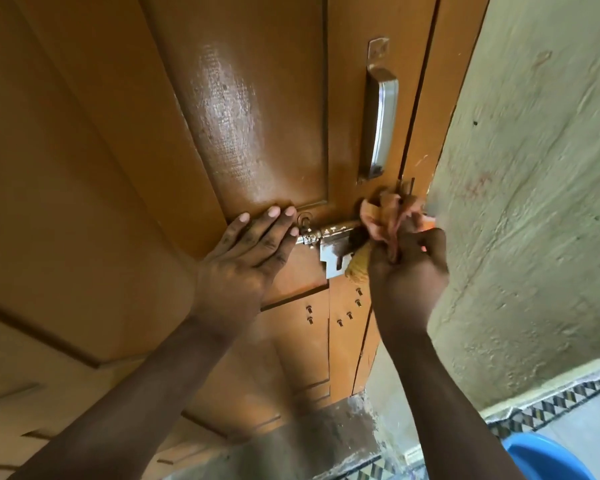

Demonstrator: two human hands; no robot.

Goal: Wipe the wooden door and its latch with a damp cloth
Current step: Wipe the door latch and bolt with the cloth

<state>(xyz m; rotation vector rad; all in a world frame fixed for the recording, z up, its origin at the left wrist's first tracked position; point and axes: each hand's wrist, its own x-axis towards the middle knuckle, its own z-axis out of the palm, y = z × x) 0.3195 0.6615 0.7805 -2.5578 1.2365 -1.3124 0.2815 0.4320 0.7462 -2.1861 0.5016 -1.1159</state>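
The brown wooden door (125, 140) fills the left and centre, with a wet sheen on its raised panel. A metal sliding latch (329, 237) runs across it at mid-height. My left hand (246, 261) lies flat on the door, fingers apart, its fingertips at the latch's left end. My right hand (407, 271) grips a crumpled orange cloth (385, 220) and presses it against the latch's right end, by the door edge. The cloth hides that end of the bolt.
A steel pull handle (381, 112) stands upright above the latch. A rough greenish wall (534, 202) borders the door on the right. Patterned floor tiles (551, 403) and a blue basin (548, 459) lie at the lower right. Several screws (343, 317) sit below the latch.
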